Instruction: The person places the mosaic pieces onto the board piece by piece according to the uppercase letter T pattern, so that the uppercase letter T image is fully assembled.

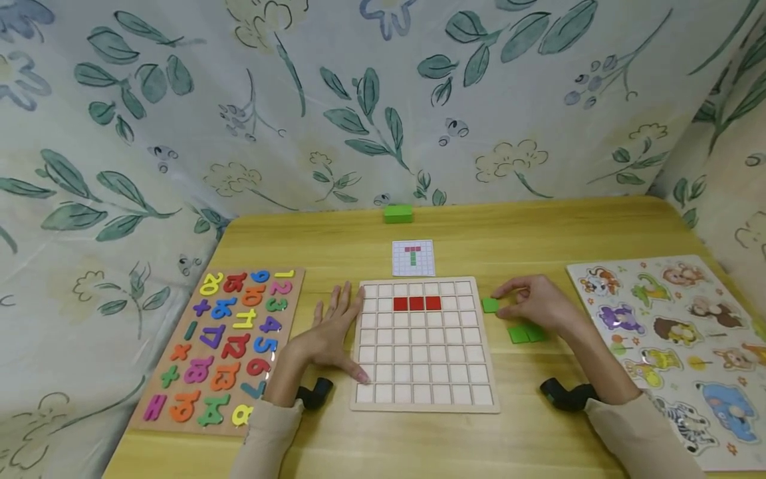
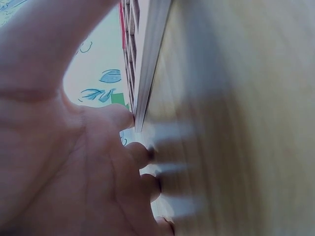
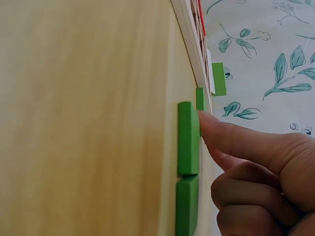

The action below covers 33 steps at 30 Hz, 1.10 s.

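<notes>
A wooden grid board lies on the table, with three red square tiles side by side in its second row from the top. My left hand rests at the board's left edge with fingers spread, the thumb over the lower left rim. To the right of the board, my right hand pinches a green square tile between thumb and index finger, low at the table. Two more green tiles lie side by side just nearer to me, close under that hand. Its other fingers are curled in.
Behind the board lies a small pattern card showing a red and green T. A green block stands at the table's back edge. A number puzzle board is on the left, an animal puzzle board on the right.
</notes>
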### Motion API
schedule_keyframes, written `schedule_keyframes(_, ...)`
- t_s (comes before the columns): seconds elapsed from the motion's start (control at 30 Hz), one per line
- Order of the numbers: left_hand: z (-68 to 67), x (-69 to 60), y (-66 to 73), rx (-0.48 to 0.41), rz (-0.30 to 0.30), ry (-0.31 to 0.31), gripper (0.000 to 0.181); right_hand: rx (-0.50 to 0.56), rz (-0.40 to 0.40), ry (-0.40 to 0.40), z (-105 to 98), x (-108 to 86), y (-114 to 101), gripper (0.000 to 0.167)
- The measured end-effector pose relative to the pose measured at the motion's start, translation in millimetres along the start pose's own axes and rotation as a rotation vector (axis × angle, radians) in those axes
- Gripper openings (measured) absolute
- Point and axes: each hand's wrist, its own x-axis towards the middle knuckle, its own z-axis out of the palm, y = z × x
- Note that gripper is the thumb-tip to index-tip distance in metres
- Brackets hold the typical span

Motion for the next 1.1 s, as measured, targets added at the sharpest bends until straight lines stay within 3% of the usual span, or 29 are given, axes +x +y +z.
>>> schedule_keyframes(0.3,-2.4,2.0,3.1,-0.004,0.007,0.002,0.154,-0.062,-0.029,0.027,0,0.4,-2,0.034)
schedule_keyframes(0.53,-1.4,1.2,2.0,0.0,0.001,0.002,0.154,-0.073,-0.044,0.082,4,-4.7,-16,0.034)
schedule_keyframes(0.8,-0.8,-0.1,0.8,-0.004,0.002,0.002,0.154,-0.023,-0.097,0.025,31,-4.9,-44,0.029)
schedule_keyframes(1.1,-0.5,-0.8,0.3,0.001,0.009,0.008,0.154,-0.05,-0.159,-0.013,65,5.6,-68,0.022)
